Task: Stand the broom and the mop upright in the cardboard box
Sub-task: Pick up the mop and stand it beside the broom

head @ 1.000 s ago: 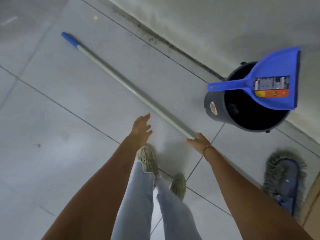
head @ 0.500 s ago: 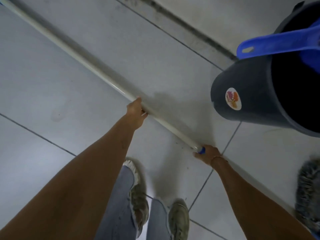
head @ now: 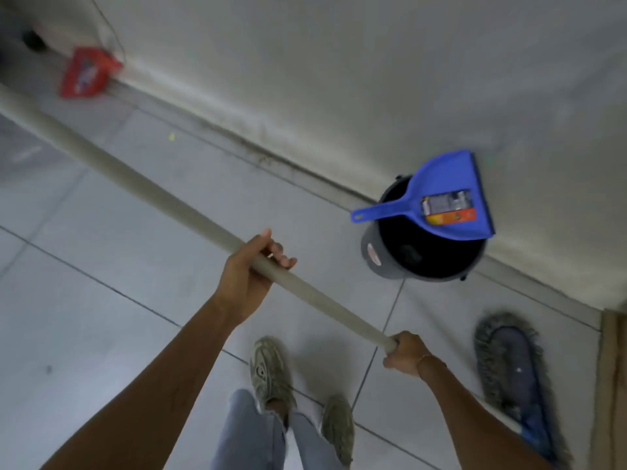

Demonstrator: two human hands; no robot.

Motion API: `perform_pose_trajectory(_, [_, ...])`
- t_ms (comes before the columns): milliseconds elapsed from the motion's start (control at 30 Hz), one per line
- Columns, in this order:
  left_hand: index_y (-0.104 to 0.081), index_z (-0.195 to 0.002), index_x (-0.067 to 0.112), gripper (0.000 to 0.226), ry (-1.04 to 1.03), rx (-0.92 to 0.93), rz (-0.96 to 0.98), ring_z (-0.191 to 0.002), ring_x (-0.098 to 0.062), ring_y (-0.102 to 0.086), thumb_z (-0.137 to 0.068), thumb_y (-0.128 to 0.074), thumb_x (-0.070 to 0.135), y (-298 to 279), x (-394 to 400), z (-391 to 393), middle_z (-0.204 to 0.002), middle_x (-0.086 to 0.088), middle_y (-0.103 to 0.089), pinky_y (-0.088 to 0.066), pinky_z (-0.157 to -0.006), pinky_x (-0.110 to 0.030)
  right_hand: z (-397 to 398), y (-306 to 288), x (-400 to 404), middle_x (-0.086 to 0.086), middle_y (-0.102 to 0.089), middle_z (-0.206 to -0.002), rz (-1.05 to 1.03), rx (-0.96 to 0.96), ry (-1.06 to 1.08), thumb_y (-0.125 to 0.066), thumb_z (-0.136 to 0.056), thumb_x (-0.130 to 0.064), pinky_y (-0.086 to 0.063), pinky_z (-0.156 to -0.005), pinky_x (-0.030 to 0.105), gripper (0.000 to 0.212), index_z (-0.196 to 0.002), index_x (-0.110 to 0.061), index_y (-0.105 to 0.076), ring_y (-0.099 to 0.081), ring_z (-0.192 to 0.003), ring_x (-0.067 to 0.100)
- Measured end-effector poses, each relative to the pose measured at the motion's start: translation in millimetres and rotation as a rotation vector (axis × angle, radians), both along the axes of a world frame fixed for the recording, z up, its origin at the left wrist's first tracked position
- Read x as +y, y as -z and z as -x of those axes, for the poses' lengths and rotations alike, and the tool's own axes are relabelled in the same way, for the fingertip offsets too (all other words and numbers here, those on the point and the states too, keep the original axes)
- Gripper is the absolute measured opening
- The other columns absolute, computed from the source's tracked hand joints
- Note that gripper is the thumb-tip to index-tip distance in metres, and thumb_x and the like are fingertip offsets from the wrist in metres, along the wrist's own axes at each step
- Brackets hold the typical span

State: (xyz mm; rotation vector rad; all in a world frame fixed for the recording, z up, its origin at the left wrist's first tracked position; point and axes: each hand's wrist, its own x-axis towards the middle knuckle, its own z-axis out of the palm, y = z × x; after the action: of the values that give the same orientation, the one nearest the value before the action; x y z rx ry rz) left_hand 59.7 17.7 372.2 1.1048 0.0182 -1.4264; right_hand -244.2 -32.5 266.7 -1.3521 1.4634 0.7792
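Mop with a long pale beige pole (head: pixel 169 201) runs diagonally from the upper left edge down to the lower right, raised off the grey tiled floor (head: pixel 101 334) and blurred towards its far end. Its flat blue head with a grey fringe (head: pixel 509 371) lies on the floor at the lower right, beside a brown cardboard edge (head: pixel 610 385) at the frame's right border. Left hand (head: pixel 247 276), its grip wrapped around the pole at mid-length, holds it from below with the fingers curled over. Right hand (head: pixel 405 352) has its grip closed on the pole lower down. Near the wall stands a dark round bucket (head: pixel 390 262) with a blue plastic dustpan (head: pixel 448 198) resting across its rim.
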Motion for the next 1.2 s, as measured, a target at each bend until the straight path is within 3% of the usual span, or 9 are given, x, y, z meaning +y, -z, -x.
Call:
perform_pose_trajectory(200, [-0.06,-0.049,0.015,0.048,0.291,-0.148,0.286,-0.095,-0.028,-0.067,-0.094,-0.045,0.017,-168.7,-50.5,70.9,-0.081,-0.007,-0.075,-0.045,-0.103,-0.045,48.2,-120.7,-34.0,0.004,-0.061,-0.088,0.012,-0.018,0.016,-0.074,-0.068,-0.014,-0.05,-0.081,0.035,0.019,-0.078,-0.019,-0.059,-0.058,-0.086,0.022])
perform_pose_trajectory(267, [-0.067,-0.058,0.013,0.041,0.365,-0.16,0.347,-0.101,-0.03,-0.066,-0.093,-0.046,0.016,-219.4,-69.3,107.0,-0.09,-0.009,-0.075,-0.049,-0.099,-0.045,73.8,-154.2,-35.4,0.005,-0.062,-0.093,0.074,-0.057,0.134,-0.077,-0.071,-0.013,-0.049,-0.085,0.035,0.022,-0.087,-0.014,-0.062,-0.059,-0.092,0.024])
perform_pose_trajectory(400, [-0.067,-0.06,0.01,0.026,0.537,-0.202,0.411,-0.097,-0.036,-0.066,-0.083,-0.06,0.02,-282.2,-95.0,173.2,-0.084,-0.012,-0.075,-0.048,-0.096,-0.052,117.4,-189.6,-27.5,0.017,-0.066,-0.102,0.317,-0.1,0.419,-0.079,-0.071,-0.025,-0.052,-0.091,0.046,0.042,-0.101,-0.001,-0.061,-0.063,-0.103,0.035])
perform_pose_trajectory(500, [-0.048,-0.048,0.008,0.041,0.672,-0.272,0.45,-0.061,-0.028,-0.067,-0.08,-0.067,0.027,-325.6,-104.0,230.0,-0.048,-0.004,-0.059,-0.048,-0.094,-0.052,140.0,-240.1,-10.2,0.023,-0.066,-0.11,0.481,-0.077,0.629,-0.071,-0.08,-0.022,-0.05,-0.088,0.039,0.044,-0.114,0.003,-0.06,-0.061,-0.105,0.038])
perform_pose_trajectory(600, [-0.042,-0.041,0.013,0.052,0.664,-0.329,0.464,-0.041,-0.018,-0.044,-0.087,-0.063,0.025,-367.1,-105.8,286.8,-0.037,0.001,-0.041,-0.056,-0.089,-0.047,162.3,-274.2,-3.6,0.025,-0.062,-0.12,0.572,-0.034,0.733,-0.061,-0.087,-0.014,-0.046,-0.093,0.04,0.039,-0.121,0.004,-0.055,-0.058,-0.111,0.039])
perform_pose_trajectory(767, [-0.048,-0.043,0.021,0.05,0.696,-0.449,0.487,-0.042,-0.01,-0.045,-0.086,-0.064,0.042,-438.6,-99.2,362.5,-0.038,0.007,-0.044,-0.059,-0.083,-0.042,202.9,-327.2,1.0,0.022,-0.062,-0.116,0.586,-0.102,0.853,-0.059,-0.084,-0.004,-0.045,-0.099,0.039,0.032,-0.116,0.002,-0.058,-0.056,-0.114,0.037])
perform_pose_trajectory(933, [-0.049,-0.053,0.026,0.041,0.73,-0.499,0.59,-0.041,0.0,-0.048,-0.082,-0.065,0.049,-508.5,-105.2,414.8,-0.04,0.014,-0.048,-0.039,-0.044,-0.006,236.3,-376.7,-12.0,0.003,-0.054,-0.082,0.544,-0.211,0.816,-0.062,-0.083,-0.005,-0.045,-0.097,0.041,0.017,-0.078,-0.017,-0.051,-0.052,-0.093,0.025])
perform_pose_trajectory(1067, [-0.048,-0.061,0.023,0.039,0.717,-0.522,0.63,-0.054,-0.007,-0.048,-0.082,-0.064,0.051,-542.0,-115.0,451.0,-0.055,0.007,-0.048,-0.037,-0.041,-0.004,255.2,-407.0,-21.8,0.0,-0.05,-0.075,0.607,-0.324,0.898,-0.059,-0.084,0.002,-0.042,-0.089,0.035,0.014,-0.079,-0.01,-0.052,-0.049,-0.09,0.023])
perform_pose_trajectory(1200, [-0.05,-0.067,0.023,0.03,0.76,-0.539,0.689,-0.06,-0.009,-0.047,-0.085,-0.065,0.043,-556.1,-108.1,503.1,-0.061,0.006,-0.047,-0.041,-0.05,-0.01,286.7,-400.8,-12.4,0.007,-0.051,-0.078,0.816,-0.353,1.09,-0.058,-0.086,-0.004,-0.046,-0.092,0.043,0.007,-0.087,-0.005,-0.052,-0.05,-0.089,0.025])
